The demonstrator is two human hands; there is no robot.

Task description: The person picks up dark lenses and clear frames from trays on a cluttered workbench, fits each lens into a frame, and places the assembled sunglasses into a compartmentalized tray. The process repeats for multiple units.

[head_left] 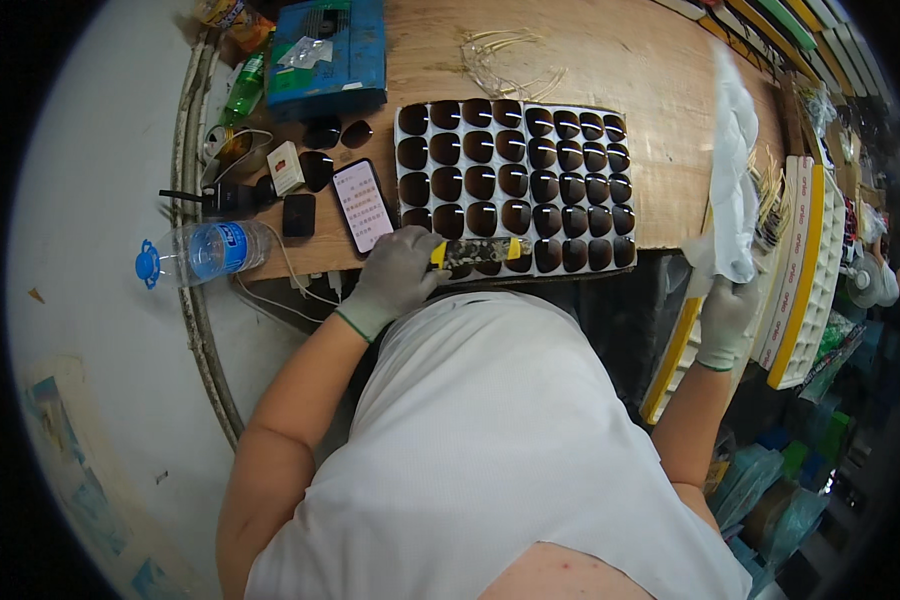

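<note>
My left hand (400, 270), in a pale grey glove, is closed round one end of a short flat bar (478, 252) with yellow ends and a speckled dark middle. The bar lies over the near edge of a tray of brown sunglass lenses (479, 147), covering some of the nearest row. Several rows of darker lenses (570, 154) fill the right half of the same white-lined tray. Off to the right, my gloved right hand (728, 315) grips the lower end of a long, crumpled white plastic sheet (735, 170), which stretches away over the table's right side.
Left of the tray lie a lit phone (364, 207), a small black box (299, 215), a small white carton (285, 168) and loose lenses (317, 170). A water bottle (218, 249) lies near a blue box (327, 60). White-and-yellow slotted trays (803, 275) stand at the right.
</note>
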